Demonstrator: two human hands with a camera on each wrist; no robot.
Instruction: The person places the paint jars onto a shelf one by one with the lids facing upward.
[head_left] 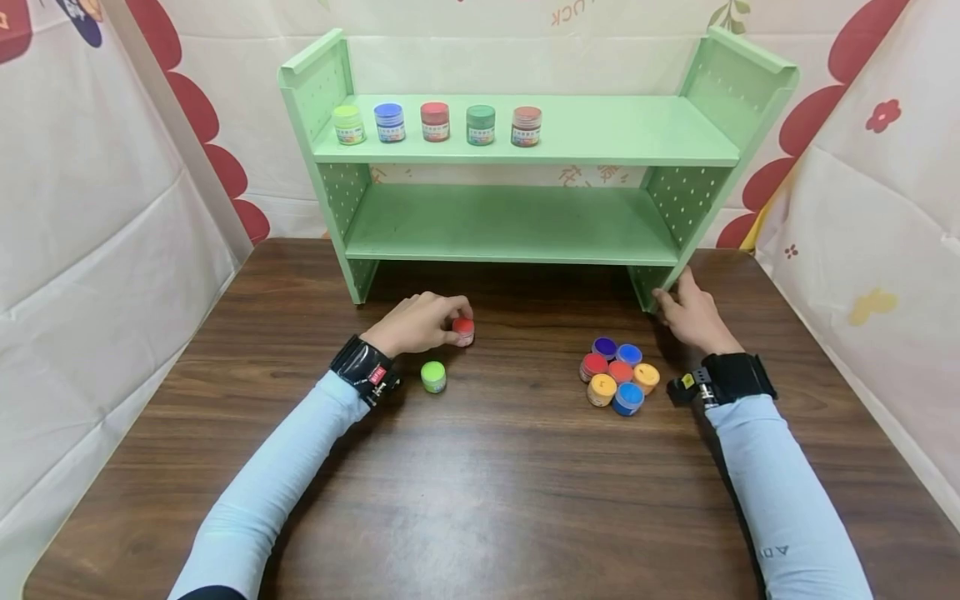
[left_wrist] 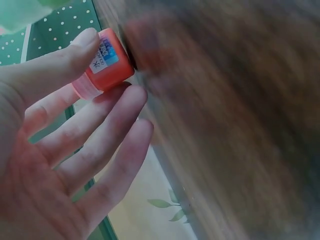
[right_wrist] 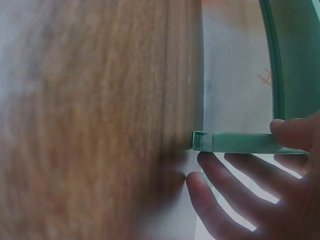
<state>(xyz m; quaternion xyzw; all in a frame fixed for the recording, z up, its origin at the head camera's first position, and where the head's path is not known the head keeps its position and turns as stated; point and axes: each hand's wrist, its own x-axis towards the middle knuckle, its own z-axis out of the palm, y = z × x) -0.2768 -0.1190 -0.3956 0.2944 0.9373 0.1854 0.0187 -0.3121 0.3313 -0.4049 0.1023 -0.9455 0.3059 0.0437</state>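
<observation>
My left hand pinches a small red paint jar low over the wooden table, in front of the green shelf. In the left wrist view, the thumb and fingers hold this red jar by its sides, while the other fingers spread out below it. Just nearer than that hand, a light green paint jar stands on the table. My right hand grips the right leg of the shelf. The right wrist view has the thumb on one side of the leg panel and fingers on the other.
Several paint jars, among them a blue one and a dark green one, line the left part of the top shelf. A cluster of jars, including a yellow one, stands on the table at right. Printed cloth hangs around.
</observation>
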